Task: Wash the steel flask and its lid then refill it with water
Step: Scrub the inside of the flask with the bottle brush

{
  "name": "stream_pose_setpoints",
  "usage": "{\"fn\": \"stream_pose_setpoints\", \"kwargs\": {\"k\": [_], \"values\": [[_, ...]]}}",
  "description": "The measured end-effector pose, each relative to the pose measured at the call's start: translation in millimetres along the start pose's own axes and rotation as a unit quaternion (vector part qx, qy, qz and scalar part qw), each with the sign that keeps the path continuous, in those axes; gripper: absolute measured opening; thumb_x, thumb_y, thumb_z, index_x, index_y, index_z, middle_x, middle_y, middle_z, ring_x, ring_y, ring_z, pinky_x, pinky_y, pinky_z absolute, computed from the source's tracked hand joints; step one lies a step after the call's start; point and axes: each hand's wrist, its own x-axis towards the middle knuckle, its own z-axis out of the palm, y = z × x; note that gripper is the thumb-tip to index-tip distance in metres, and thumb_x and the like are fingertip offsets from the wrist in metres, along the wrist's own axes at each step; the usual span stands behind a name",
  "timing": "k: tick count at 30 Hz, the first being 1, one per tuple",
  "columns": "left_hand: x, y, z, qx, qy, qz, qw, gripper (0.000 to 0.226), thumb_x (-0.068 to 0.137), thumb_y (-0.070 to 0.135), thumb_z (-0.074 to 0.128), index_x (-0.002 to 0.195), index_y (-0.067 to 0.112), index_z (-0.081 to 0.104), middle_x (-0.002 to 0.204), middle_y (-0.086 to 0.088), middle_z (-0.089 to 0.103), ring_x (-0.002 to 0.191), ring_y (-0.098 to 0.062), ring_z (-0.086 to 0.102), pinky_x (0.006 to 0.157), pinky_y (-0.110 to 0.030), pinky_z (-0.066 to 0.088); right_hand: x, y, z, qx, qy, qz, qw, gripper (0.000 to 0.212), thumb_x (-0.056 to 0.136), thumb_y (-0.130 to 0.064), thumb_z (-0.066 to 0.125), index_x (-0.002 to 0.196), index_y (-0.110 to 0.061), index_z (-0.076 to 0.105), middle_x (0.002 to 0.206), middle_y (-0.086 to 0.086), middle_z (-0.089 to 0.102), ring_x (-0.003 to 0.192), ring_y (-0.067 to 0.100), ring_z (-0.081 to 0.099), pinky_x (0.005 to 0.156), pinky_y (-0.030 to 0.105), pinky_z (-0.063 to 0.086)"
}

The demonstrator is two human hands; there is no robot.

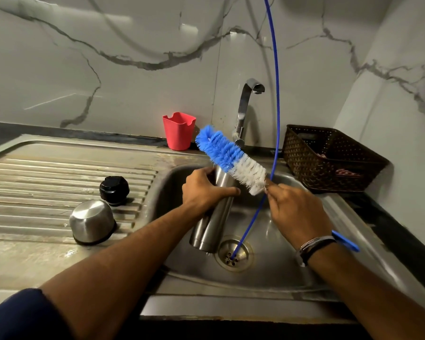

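Left hand (205, 190) wrapped round the upper part of the steel flask (212, 218), fingers curled about the body near its mouth, thumb lying along the side. Flask tilted, base low in the sink (275, 271) just beside the drain (233, 255), mouth up toward the back rim. Right hand (295, 207) pinches the wire stem of a bottle brush (231, 159) just below the bristles, fingers closed narrow on it; blue handle end shows past the wrist. Brush head, blue at the tip and white near the stem, sits outside and above the flask mouth, angled up and left. Thin blue hose (276, 94) hangs from above, its end in the drain. On the ribbed draining board (47, 177) to the left: black lid (114, 190) and, nearer, a steel cup (92, 221) upside down, close together. Red plastic cup (179, 130) at the back wall, left of the tap (245, 106). Brown woven basket (329, 158) on the tabletop right of the sink. No water visible from the tap.
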Motion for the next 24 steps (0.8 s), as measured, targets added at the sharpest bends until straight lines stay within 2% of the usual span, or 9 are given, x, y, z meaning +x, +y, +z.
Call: {"fn": "stream_pose_setpoints", "kwargs": {"k": [2,4,7,10,15,17,21,22,24], "values": [[-2.3,4.0,3.6,-0.032,-0.014,-0.009,0.999,0.078,0.054,0.06,0.093,0.122,0.03,0.071,0.104,0.015,0.074,0.094,-0.006,0.068,0.089,-0.032,0.057,1.3,0.0,-0.9,-0.046,0.015,-0.009,0.999,0.038,0.091,-0.018,0.063,0.129,-0.022,0.063,0.076,0.001,0.063,0.058,0.024,0.061,0.046,0.03,0.038],[-5.8,7.7,7.4,-0.047,-0.035,0.005,0.998,0.063,0.057,0.061,0.09,0.112,0.035,0.074,0.091,0.018,0.073,0.088,-0.004,0.069,0.084,-0.03,0.058,6.6,2.0,-3.2,-0.069,0.03,0.003,0.997,0.034,0.09,-0.017,0.064,0.124,-0.022,0.065,0.079,0.002,0.067,0.057,0.026,0.064,0.046,0.029,0.037],[-6.2,7.0,10.1,-0.048,-0.048,0.025,0.997,0.066,0.057,0.062,0.088,0.117,0.038,0.072,0.091,0.019,0.074,0.085,-0.001,0.069,0.085,-0.032,0.059,11.6,4.7,-5.9,-0.054,0.051,0.025,0.997,0.022,0.095,-0.017,0.059,0.114,-0.021,0.067,0.08,0.001,0.068,0.062,0.027,0.065,0.048,0.028,0.036],[-1.0,0.2,9.0,-0.101,-0.025,0.007,0.995,0.066,0.051,0.062,0.09,0.109,0.035,0.076,0.087,0.017,0.075,0.084,-0.003,0.071,0.086,-0.037,0.06,7.5,2.1,-7.3,0.0,0.049,0.026,0.998,0.015,0.098,-0.022,0.054,0.102,-0.02,0.068,0.081,0.001,0.069,0.066,0.026,0.065,0.051,0.028,0.037],[3.9,-5.3,12.1,-0.146,-0.035,0.024,0.988,0.064,0.049,0.057,0.092,0.106,0.032,0.074,0.092,0.014,0.077,0.088,-0.007,0.073,0.088,-0.044,0.061,5.4,-6.2,1.0,0.127,0.045,0.105,0.985,0.028,0.1,-0.029,0.053,0.076,-0.018,0.063,0.061,-0.004,0.057,0.056,0.018,0.054,0.048,0.027,0.031],[1.7,-4.7,14.3,-0.127,-0.053,0.065,0.988,0.066,0.054,0.051,0.091,0.114,0.032,0.071,0.098,0.014,0.076,0.092,-0.006,0.072,0.089,-0.04,0.061,7.4,-7.1,6.8,0.229,0.028,0.144,0.962,0.031,0.1,-0.027,0.056,0.072,-0.018,0.065,0.058,-0.007,0.058,0.055,0.012,0.055,0.046,0.03,0.039],[3.4,-5.2,10.0,-0.099,-0.062,0.137,0.984,0.071,0.058,0.038,0.092,0.124,0.03,0.069,0.105,0.013,0.076,0.095,-0.003,0.071,0.09,-0.036,0.06,9.4,-0.1,15.5,0.405,-0.018,0.208,0.89,0.021,0.097,-0.023,0.064,0.088,-0.009,0.077,0.068,0.005,0.072,0.067,0.024,0.069,0.061,0.039,0.059],[5.7,-6.4,6.8,-0.104,-0.059,0.14,0.983,0.069,0.058,0.036,0.092,0.123,0.028,0.07,0.104,0.012,0.076,0.094,-0.004,0.072,0.09,-0.037,0.06,9.6,1.2,14.1,0.447,-0.041,0.221,0.866,0.02,0.097,-0.021,0.064,0.091,-0.008,0.077,0.061,0.002,0.068,0.057,0.02,0.066,0.054,0.034,0.057],[10.0,-9.2,0.0,-0.109,-0.055,0.126,0.985,0.066,0.058,0.038,0.087,0.12,0.025,0.069,0.104,0.008,0.076,0.094,-0.008,0.072,0.09,-0.035,0.059,8.2,1.3,9.5,0.518,-0.111,0.232,0.816,0.019,0.099,-0.017,0.06,0.093,-0.009,0.076,0.049,-0.005,0.05,0.038,0.004,0.043,0.038,0.017,0.036]]}}
